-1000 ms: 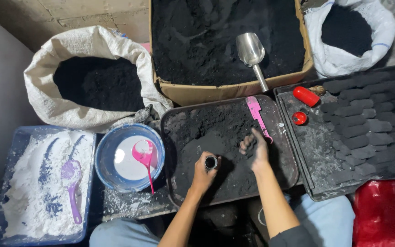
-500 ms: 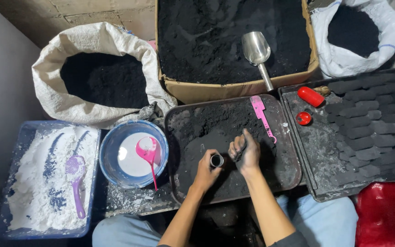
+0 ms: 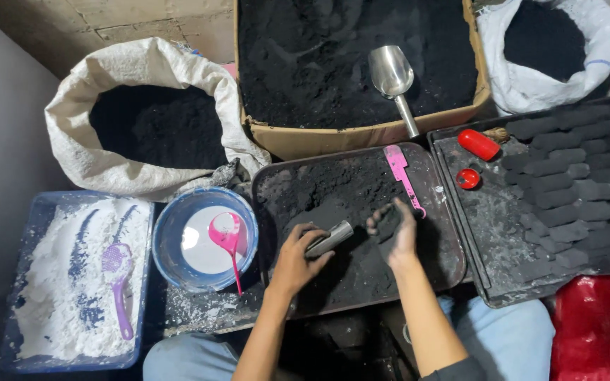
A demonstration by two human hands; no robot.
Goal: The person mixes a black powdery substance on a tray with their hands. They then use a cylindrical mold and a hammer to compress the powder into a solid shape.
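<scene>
Black powder covers the dark rectangular metal tray [image 3: 446, 264]. The left hand [image 3: 294, 259] is wrapped around a short metal tube [image 3: 330, 238], tipped on its side near the tray's middle. The right hand [image 3: 395, 229] is cupped, pinching a dark lump of powder [image 3: 388, 217] just beside the pink plastic scraper [image 3: 401, 176] by the far edge.

Three packages around the black tray [image 3: 453, 264] of dark powder, no labels, signs or screens. Directly behind the tray: open brown cardboard box [image 3: 361, 137], rectangular, filled with black powder. Behind and left of the tray: white woven sack [image 3: 93, 159], mouth rolled down, black powder inside. Behind and right of the tray: smaller white sack [image 3: 531, 88], likewise open on black powder.
</scene>
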